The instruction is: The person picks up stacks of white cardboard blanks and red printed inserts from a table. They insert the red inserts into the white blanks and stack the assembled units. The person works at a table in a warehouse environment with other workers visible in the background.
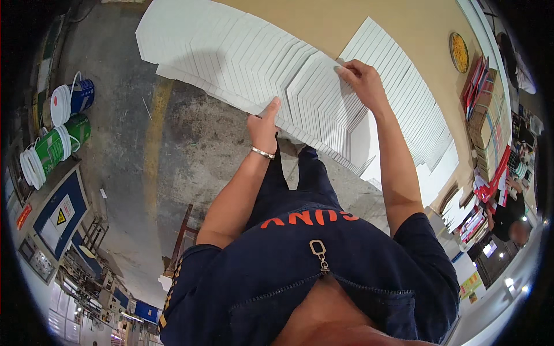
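A long row of overlapping white card sheets (248, 63) with angled edges fans across the tan table, its near edge reaching past the tabletop. My left hand (264, 131) grips that near edge, thumb on top and the other fingers out of sight underneath. Over the row's far edge, my right hand (365, 85) has its thumb and fingertips pinched together at the edge of a white sheet. A second fanned row of white sheets (404, 92) lies beyond it, to the right.
On the tan tabletop (323, 20) are a round dish of yellow-orange bits (459, 52) and a strapped cardboard bundle (490, 124) beside red packets. Paint-type buckets (47, 153) stand on the floor at left. Another person (511, 216) is at the far right.
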Tool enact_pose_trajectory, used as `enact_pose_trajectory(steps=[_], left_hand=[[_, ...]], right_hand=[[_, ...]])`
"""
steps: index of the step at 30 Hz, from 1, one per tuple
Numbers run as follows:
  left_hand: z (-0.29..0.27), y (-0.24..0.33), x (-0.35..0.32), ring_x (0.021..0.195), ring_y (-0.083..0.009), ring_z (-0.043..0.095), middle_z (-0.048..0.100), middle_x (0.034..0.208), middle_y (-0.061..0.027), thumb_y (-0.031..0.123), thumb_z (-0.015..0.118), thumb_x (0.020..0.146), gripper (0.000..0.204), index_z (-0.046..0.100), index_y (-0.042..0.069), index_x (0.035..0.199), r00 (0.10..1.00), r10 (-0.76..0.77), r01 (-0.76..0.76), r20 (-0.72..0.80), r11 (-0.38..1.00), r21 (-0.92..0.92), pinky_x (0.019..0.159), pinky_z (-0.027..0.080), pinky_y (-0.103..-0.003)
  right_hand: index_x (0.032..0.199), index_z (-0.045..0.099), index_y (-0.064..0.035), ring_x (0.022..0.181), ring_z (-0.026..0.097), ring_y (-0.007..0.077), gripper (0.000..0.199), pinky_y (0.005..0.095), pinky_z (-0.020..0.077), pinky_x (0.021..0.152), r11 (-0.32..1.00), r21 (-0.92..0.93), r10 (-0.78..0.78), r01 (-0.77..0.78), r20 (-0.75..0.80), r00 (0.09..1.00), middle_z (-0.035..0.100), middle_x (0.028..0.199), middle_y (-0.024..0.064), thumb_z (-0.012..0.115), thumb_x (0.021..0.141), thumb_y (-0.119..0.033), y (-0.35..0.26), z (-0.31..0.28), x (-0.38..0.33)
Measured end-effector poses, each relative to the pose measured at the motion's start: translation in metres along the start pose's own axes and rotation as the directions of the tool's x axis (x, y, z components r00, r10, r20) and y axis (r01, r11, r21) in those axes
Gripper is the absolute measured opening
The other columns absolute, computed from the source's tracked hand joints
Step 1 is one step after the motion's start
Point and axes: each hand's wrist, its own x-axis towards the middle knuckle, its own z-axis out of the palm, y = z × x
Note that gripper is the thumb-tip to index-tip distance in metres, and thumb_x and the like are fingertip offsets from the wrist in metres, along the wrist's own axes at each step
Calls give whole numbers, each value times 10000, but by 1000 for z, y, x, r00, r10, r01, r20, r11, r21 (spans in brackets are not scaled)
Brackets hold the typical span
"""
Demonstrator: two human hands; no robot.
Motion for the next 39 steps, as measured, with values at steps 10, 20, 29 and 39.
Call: enact_pose_trajectory(steps=[10,20,29,39], left_hand=[[4,-8,3,915,-185,605,596,1082,-114,109,667,833,386,524,-43,1157,993,117,-112,23,982,-151,695,517,-307],[6,-6,0,868,-170,607,599,1049,-80,121,641,858,309,540,-22,1113,996,86,-77,26,970,-231,670,525,-321],[10,-11,2,869,-166,605,600,1054,-86,121,637,859,326,529,-19,1132,981,186,-192,-46,956,-221,646,509,-312],[7,-8,-1,804,-138,598,606,1026,-75,168,663,845,363,531,-21,1125,990,140,-138,2,978,-155,576,497,-283]], right_hand=[[867,659,20,636,512,100,261,256,431,610,950,311,34,-38,19,999,603,690,36,679,816,-235,27,11,2],[867,635,-7,682,503,53,216,196,412,625,922,387,-36,17,40,999,589,745,-24,673,841,-218,23,12,2],[772,642,-29,649,535,106,289,271,436,620,987,162,0,-4,25,1000,603,682,13,702,790,-311,26,18,15],[764,645,-47,640,539,105,301,276,442,619,972,231,26,-33,32,999,609,681,1,718,770,-339,37,19,15]])
